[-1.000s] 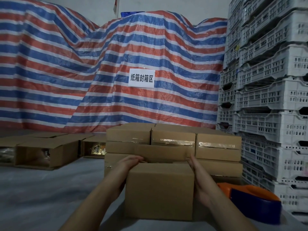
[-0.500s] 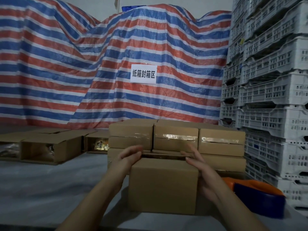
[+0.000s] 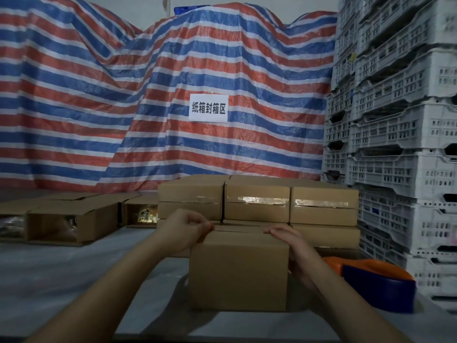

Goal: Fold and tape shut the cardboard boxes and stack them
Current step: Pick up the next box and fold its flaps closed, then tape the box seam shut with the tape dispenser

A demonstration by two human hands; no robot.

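Observation:
A plain cardboard box (image 3: 238, 271) stands on the grey table right in front of me, its top flaps folded down. My left hand (image 3: 184, 230) curls over the box's top left edge, fingertips on the flap. My right hand (image 3: 294, 251) holds the top right corner, fingers bent over the top and palm against the right side. Behind it sit the taped boxes (image 3: 257, 203), stacked in rows two layers high. An orange and blue tape dispenser (image 3: 376, 283) lies on the table to the right of my right hand.
Open boxes with goods inside (image 3: 71, 224) lie on their sides at the left. Stacked white plastic crates (image 3: 400, 144) rise along the right. A red, white and blue striped tarp (image 3: 148, 100) with a white paper sign (image 3: 208, 108) hangs behind.
The raised flaps of the front box have come down flat. Both hands moved from the flaps' edges onto the top corners, fingers now curled over them.

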